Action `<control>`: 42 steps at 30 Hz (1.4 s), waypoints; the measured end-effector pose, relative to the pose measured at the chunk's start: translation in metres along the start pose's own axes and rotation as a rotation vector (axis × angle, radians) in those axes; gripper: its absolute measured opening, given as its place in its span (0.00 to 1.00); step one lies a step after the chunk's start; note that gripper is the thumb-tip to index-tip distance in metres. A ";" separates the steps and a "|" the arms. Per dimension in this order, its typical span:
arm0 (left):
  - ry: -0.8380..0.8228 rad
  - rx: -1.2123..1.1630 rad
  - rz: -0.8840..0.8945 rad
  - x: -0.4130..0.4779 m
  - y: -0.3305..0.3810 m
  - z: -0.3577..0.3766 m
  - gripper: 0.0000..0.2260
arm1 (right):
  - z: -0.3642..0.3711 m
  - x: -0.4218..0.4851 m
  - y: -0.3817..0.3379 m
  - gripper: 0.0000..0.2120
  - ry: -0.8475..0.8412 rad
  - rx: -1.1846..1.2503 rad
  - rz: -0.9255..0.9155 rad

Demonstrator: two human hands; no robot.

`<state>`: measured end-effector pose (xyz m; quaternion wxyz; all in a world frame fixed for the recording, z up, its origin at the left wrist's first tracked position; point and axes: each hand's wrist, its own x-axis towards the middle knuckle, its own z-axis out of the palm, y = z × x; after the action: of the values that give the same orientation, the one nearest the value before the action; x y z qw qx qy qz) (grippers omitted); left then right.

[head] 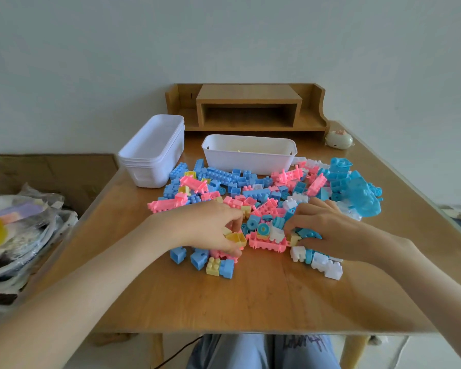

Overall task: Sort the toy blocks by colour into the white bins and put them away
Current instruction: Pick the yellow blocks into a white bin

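Pale wall (91, 62) backs a wooden table (250, 296) whose near corners run out of view. At the far left, off the table, lies a heap of plastic bags (24, 230); its contents are hard to make out and the picture's edge cuts it off.

On the table's far left stands a stack of white bins (152, 153), nested so that only their rims tell them apart. The left hand (205, 230) reaches in over the near left part of the block pile (250, 193) and pinches a yellow block (236, 238) between thumb and curled fingers. The hand hides several pink and blue blocks beneath it.

Behind the pile, at the centre, stands a single white bin (250, 158). Its near wall hides the inside, save for a faint yellowish trace. A wooden shelf unit (248, 107) stands against the wall behind it.

The right hand (328, 233) lies palm down on the near right of the pile, fingers curled into the blocks. Its fingertips are buried, so whether it holds anything cannot be told. White blocks (328, 265) lie just beside its thumb.

Further right sit clear blue toy pieces (362, 198), their shapes blurred together. A small cream object (339, 139), too small to identify, sits at the far right corner.
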<state>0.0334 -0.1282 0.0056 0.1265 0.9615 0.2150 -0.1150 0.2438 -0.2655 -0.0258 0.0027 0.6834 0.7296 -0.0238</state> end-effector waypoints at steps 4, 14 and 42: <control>0.019 -0.053 0.011 0.000 -0.005 -0.001 0.15 | 0.000 0.004 0.001 0.07 0.041 0.065 0.020; 0.089 -0.166 0.004 0.001 -0.011 -0.004 0.10 | -0.020 0.012 -0.015 0.13 0.267 0.409 0.051; 0.194 -0.947 0.028 0.011 -0.031 -0.010 0.08 | -0.028 0.046 -0.035 0.09 0.013 0.284 -0.007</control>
<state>0.0309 -0.0943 0.0064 0.5311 0.8074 0.2414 0.0876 0.2069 -0.2206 0.0020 -0.0986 0.6747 0.7212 -0.1225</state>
